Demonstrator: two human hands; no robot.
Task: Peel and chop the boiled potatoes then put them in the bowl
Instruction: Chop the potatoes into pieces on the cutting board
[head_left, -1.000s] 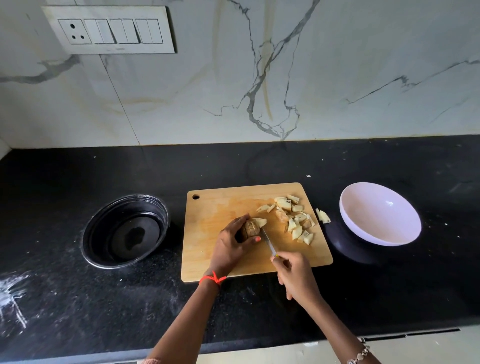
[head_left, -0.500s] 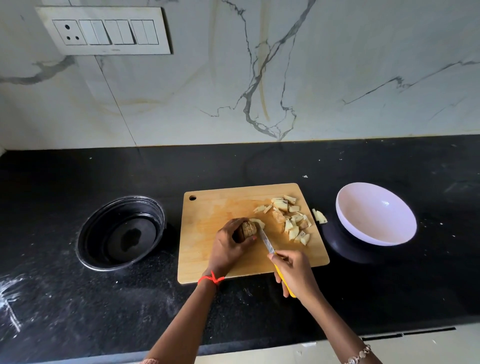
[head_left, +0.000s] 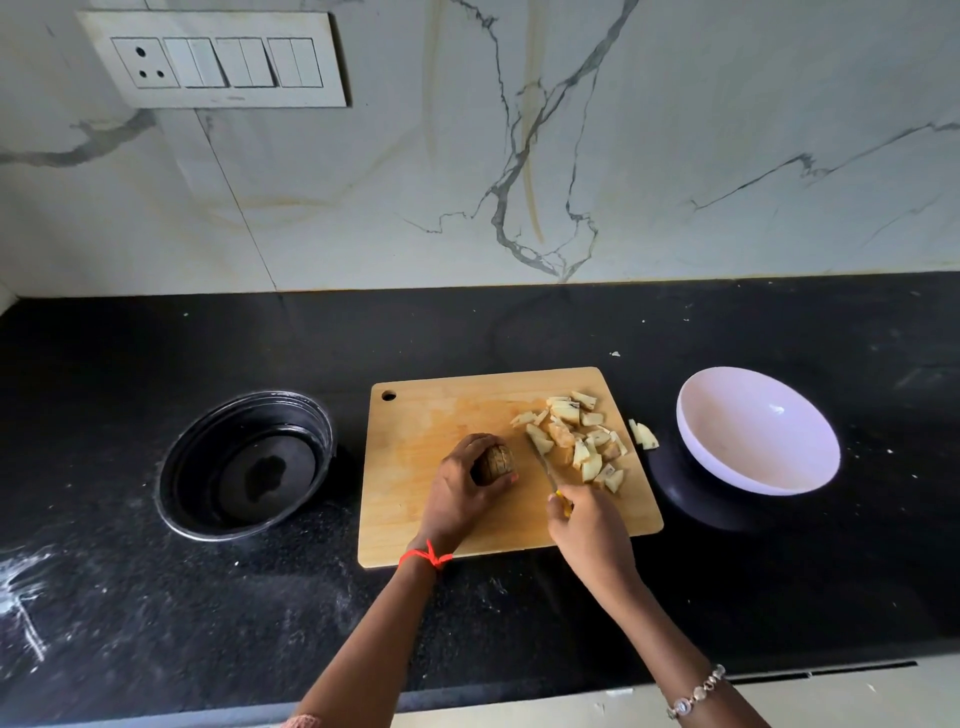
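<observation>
A wooden chopping board (head_left: 415, 499) lies on the black counter. My left hand (head_left: 460, 493) grips a brown-skinned potato piece (head_left: 496, 462) at the board's middle. My right hand (head_left: 587, 530) holds a yellow-handled knife (head_left: 543, 465); its blade points up and to the left, lying between the potato and a heap of several pale chopped potato pieces (head_left: 576, 436) on the board's right part. Two pieces (head_left: 644, 435) lie off the board's right edge. An empty white bowl (head_left: 758, 431) stands to the right of the board.
A black round pan (head_left: 244, 465) with a little dark liquid sits left of the board. The marble wall with a switch panel (head_left: 215, 60) rises behind. White powder smears (head_left: 21, 587) mark the counter's near left. The counter's front edge runs along the bottom.
The knife blade has swept the freshly cut slice to the right, towards the heap. My left hand has curled further over the potato piece. The camera has shifted slightly.
</observation>
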